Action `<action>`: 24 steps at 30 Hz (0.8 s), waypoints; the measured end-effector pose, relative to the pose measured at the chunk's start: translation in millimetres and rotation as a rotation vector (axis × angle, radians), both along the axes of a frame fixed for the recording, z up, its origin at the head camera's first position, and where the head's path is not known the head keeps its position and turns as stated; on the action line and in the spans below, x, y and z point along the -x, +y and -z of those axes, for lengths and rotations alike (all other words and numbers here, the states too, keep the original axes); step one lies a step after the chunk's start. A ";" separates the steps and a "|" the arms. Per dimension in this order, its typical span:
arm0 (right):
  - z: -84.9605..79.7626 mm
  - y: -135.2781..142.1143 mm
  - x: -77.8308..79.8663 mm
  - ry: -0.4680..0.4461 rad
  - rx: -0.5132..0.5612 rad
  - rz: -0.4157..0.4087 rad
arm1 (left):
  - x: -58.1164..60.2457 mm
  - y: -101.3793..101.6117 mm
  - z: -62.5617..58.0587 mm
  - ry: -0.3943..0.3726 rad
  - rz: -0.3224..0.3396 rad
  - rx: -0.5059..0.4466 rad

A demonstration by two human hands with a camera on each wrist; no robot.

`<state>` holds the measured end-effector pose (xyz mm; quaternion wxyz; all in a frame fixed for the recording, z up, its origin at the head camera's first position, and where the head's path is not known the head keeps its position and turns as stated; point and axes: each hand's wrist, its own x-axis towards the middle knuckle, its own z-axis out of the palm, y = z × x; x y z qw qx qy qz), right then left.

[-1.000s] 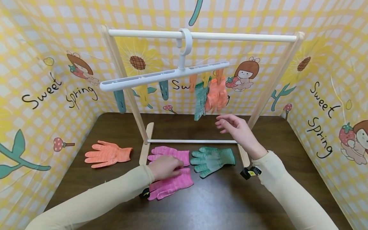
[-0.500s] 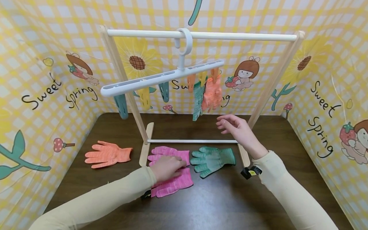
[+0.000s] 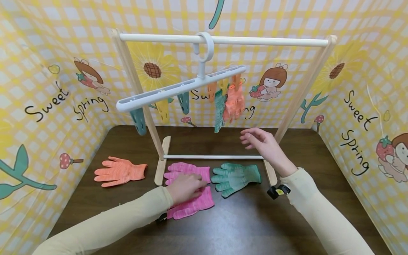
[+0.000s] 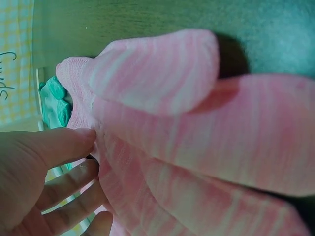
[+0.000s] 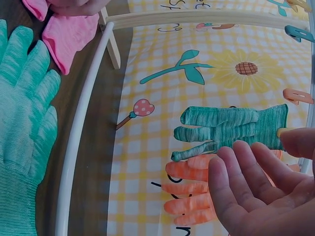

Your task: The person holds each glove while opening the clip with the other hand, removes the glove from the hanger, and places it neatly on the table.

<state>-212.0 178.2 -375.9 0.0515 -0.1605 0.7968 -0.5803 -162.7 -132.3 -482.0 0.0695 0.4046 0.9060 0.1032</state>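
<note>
My left hand is over two pink gloves on the table. Its thumb and forefinger pinch the nearer pink glove by the cuff edge, as the left wrist view shows; the farther pink glove lies flat behind. My right hand hovers with loosely bent fingers before the rack's right post, holding nothing. In the right wrist view it appears close to the hanging green glove and orange glove, without evident contact. Both gloves hang by clips from a pale hanger.
A white rail on wooden posts carries the hanger. Spare teal clips and a yellow clip dangle from its left half. A green glove lies right of the pink ones, an orange glove far left.
The hanger has turned, its left end swinging nearer and its right end back with the hung gloves. The nearer pink glove has shifted slightly with my left hand. My right hand has stayed nearly still.
</note>
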 end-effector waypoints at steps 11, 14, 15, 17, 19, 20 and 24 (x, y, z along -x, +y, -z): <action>-3.1 -1.8 2.2 0.011 -0.007 -0.006 | -1.2 -0.4 0.9 0.005 -0.027 -0.027; -6.8 -2.7 2.9 0.030 -0.002 -0.003 | 0.1 0.9 -2.4 0.028 -0.062 -0.084; -8.1 -3.1 3.3 0.038 0.005 -0.003 | 0.8 1.5 -4.7 0.033 -0.078 -0.112; -10.7 -4.0 4.6 0.050 0.021 -0.002 | 2.7 2.6 -9.6 0.037 -0.118 -0.177; -13.7 -5.1 6.6 0.059 0.033 0.001 | 5.2 4.0 -15.8 0.041 -0.161 -0.250; -15.3 -5.8 7.8 0.066 0.036 0.003 | 6.6 4.9 -18.3 0.040 -0.184 -0.295; -25.7 -10.7 11.2 0.089 0.019 0.013 | 14.3 9.1 -27.4 0.032 -0.278 -0.445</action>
